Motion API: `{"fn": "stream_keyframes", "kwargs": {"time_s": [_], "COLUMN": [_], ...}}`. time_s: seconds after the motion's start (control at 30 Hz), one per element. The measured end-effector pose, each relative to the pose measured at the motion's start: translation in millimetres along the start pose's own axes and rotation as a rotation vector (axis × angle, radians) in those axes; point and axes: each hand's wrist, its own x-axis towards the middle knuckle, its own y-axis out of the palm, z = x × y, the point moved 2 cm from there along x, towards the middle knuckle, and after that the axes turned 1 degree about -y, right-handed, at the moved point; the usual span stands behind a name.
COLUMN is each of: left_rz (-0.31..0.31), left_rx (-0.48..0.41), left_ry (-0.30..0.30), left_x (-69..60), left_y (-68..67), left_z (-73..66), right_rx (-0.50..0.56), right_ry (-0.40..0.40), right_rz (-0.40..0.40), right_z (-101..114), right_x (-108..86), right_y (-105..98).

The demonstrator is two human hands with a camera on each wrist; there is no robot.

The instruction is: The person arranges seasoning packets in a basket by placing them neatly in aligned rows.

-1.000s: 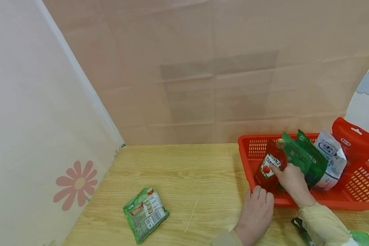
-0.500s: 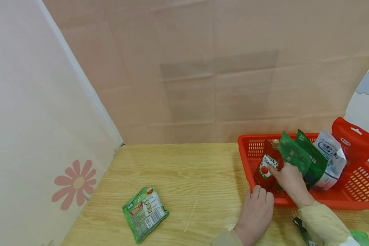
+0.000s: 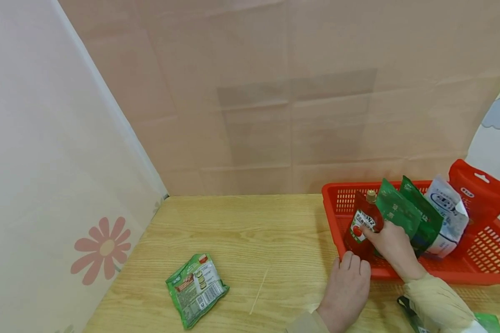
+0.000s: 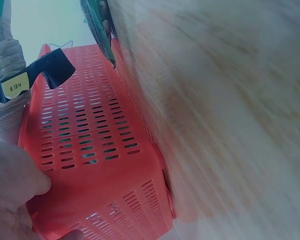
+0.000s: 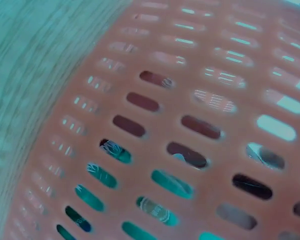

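Observation:
A red Heinz ketchup pouch (image 3: 364,224) with a gold cap leans upright inside the left end of the red plastic basket (image 3: 462,276). My right hand (image 3: 393,245) holds it by its right side, thumb across the label. My left hand (image 3: 346,291) grips the near left corner of the basket, fingers over the rim; in the left wrist view that hand (image 4: 12,187) shows at the corner of the basket wall (image 4: 100,185). The right wrist view shows only the slotted basket wall (image 5: 155,120) with packs behind it, and no hand.
Right of the pouch stand two green bags (image 3: 400,208), a white bag (image 3: 446,212) and a red bag (image 3: 479,194) in the basket. A green packet (image 3: 197,291) lies on the wooden table (image 3: 250,231) at left. Another green item (image 3: 489,322) shows partly beside the right sleeve.
My right hand has shifted slightly left with the ketchup pouch, which now stands closer to the basket's left wall and a little more upright. The left hand stays on the corner.

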Motion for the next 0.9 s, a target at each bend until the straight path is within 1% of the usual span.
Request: {"fn": "stream_keyframes", "kwargs": {"time_s": [0.07, 0.27, 0.37, 0.47, 0.67, 0.83, 0.9], "left_rz": [0.007, 0.0, 0.008, 0.011, -0.008, 0.013, 0.02], "left_rx": [-0.001, -0.013, -0.028, -0.031, -0.025, -0.024, -0.027], "left_ry": [0.001, -0.005, -0.006, -0.012, -0.024, -0.024, -0.021], "left_x": [0.1, 0.4, 0.6, 0.5, 0.2, 0.4, 0.4], "left_y": [-0.3, -0.3, -0.2, 0.2, -0.2, -1.7, -1.8], "left_z": [0.3, 1.2, 1.4, 1.6, 0.9, 0.0, 0.0], "right_rx": [0.005, 0.02, 0.01, -0.008, -0.061, -0.149, -0.176], "right_ry": [0.018, 0.072, 0.092, 0.087, 0.057, 0.027, 0.015], "right_rz": [0.008, 0.045, 0.077, 0.106, 0.187, 0.243, 0.248], "right_z": [0, 1, 2, 3, 0, -7, -11], "right_x": [0.3, 0.2, 0.2, -0.5, -7.6, -17.9, -22.9], "right_y": [0, -3, -7, -11, -24, -38, -43]}}
